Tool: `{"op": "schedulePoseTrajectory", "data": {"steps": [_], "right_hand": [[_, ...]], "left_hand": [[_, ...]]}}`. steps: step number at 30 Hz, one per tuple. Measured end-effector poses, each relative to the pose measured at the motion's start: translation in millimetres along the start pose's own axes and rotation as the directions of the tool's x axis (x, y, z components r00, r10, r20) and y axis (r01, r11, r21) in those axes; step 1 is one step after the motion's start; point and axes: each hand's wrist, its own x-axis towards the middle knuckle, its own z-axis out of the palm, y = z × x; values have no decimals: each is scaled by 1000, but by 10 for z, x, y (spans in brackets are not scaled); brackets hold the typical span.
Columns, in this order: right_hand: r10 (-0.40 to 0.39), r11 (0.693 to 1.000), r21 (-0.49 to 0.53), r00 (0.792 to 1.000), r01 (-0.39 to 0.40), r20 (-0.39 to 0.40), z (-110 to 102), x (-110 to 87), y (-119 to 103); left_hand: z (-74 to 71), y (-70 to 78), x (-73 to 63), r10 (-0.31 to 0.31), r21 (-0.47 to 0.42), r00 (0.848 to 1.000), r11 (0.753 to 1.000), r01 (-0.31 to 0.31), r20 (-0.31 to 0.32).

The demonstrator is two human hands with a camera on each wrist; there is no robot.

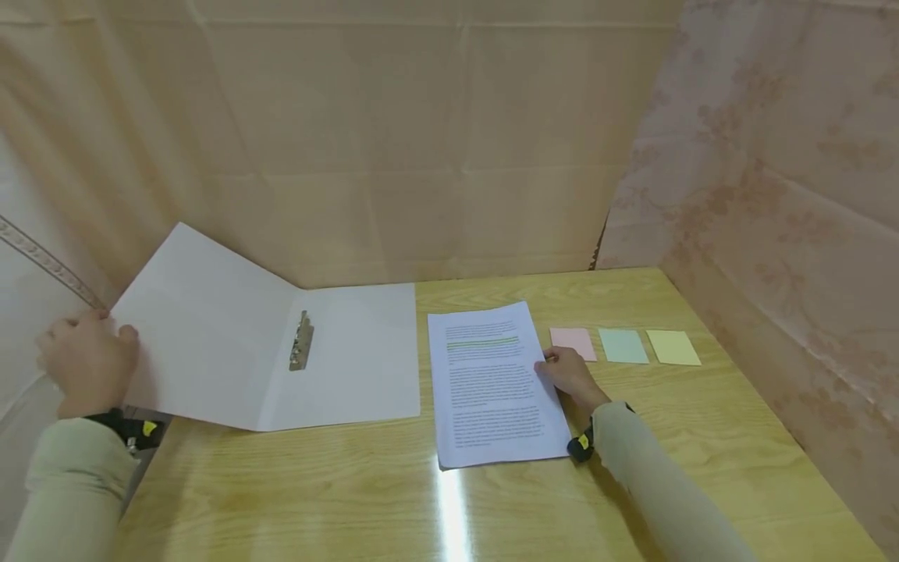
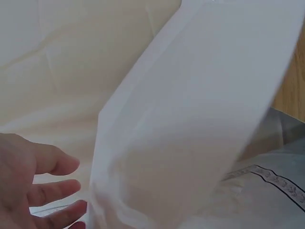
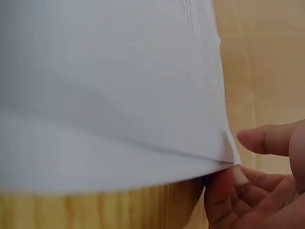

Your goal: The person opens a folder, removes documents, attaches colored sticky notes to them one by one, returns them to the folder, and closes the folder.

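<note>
A white folder (image 1: pixel 211 336) lies spread at the left, its left cover tilted up and a metal clip (image 1: pixel 302 343) near the spine. My left hand (image 1: pixel 91 359) is at the cover's outer edge. In the left wrist view its fingers (image 2: pixel 55 191) are loosely extended and spread, the lower fingertips right at the edge. Right of the folder lies a stack of printed paper (image 1: pixel 485 390) with green highlighted lines. My right hand (image 1: pixel 572 375) grips the stack's right edge. In the right wrist view the fingers (image 3: pixel 219 191) curl beneath the edge, the thumb close above it.
Pink (image 1: pixel 572 343), light green (image 1: pixel 623 346) and yellow (image 1: pixel 673 347) sticky notes lie in a row right of the paper. The wooden table (image 1: pixel 295 499) meets a beige curtain (image 1: pixel 351 156) behind and a patterned cloth (image 1: pixel 794 203) at the right.
</note>
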Motion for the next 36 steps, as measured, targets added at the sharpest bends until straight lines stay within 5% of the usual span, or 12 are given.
{"op": "schedulePoseTrajectory", "data": {"steps": [7, 11, 13, 15, 22, 26, 30, 36], "right_hand": [[14, 999, -51, 999, -16, -41, -5, -44, -21], [8, 996, -83, 999, -12, -50, -13, -46, -16], [-1, 995, -95, 999, -4, -54, -15, -43, -17], [-2, 995, -104, 998, -4, -60, -16, -38, -22], [-33, 992, -121, 996, 24, -78, -5, -66, -32], [-97, 985, -150, 992, 84, -83, 27, -104, -46], [-203, 957, -223, 977, 186, -56, 57, -126, -79], [-256, 920, -308, 967, 243, -1, 82, -123, -107]], "left_hand": [[69, 255, -59, 88, -92, 982, 990, -105, -168], [184, 464, -188, 204, -195, 922, 941, -277, -328], [250, 577, -261, 256, -219, 889, 909, -355, -380], [332, 688, -322, 294, -235, 871, 884, -405, -394], [647, 999, -472, 355, -269, 901, 868, -416, -249], [743, 1128, -547, 395, -261, 918, 882, -392, -44], [822, 1215, -608, 410, -249, 898, 897, -365, 158], [993, 1316, -703, 423, -292, 870, 891, -348, 254]]}}
